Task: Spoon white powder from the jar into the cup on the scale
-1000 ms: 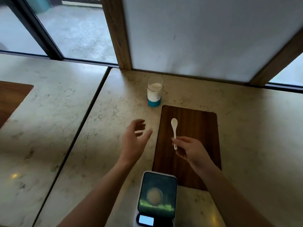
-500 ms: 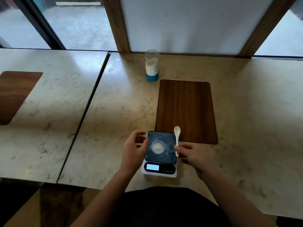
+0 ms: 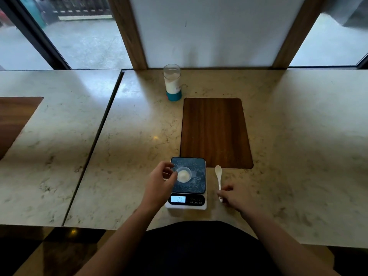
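A small clear cup (image 3: 184, 174) with a mound of white powder stands on the dark platform of a white scale (image 3: 188, 184); the display is lit. My left hand (image 3: 160, 183) lies over the scale's left edge with its fingers apart and the thumb tip at the cup's left rim. A white spoon (image 3: 218, 176) lies on the table just right of the scale, bowl pointing away. My right hand (image 3: 236, 199) pinches the near end of its handle. The glass jar (image 3: 172, 82), blue-based and about half full of white powder, stands open at the back near the wall.
A dark wooden board (image 3: 216, 132) is set flush in the marble tabletop (image 3: 131, 148) between jar and scale. A seam (image 3: 95, 140) splits off a second table at the left with another wooden inlay (image 3: 14, 120). Wall and windows close the far side.
My right hand moved the spoon from the scale's right edge down onto the table beside it. My left hand shifted from the scale's left edge to the cup's rim. The view tilted downward.
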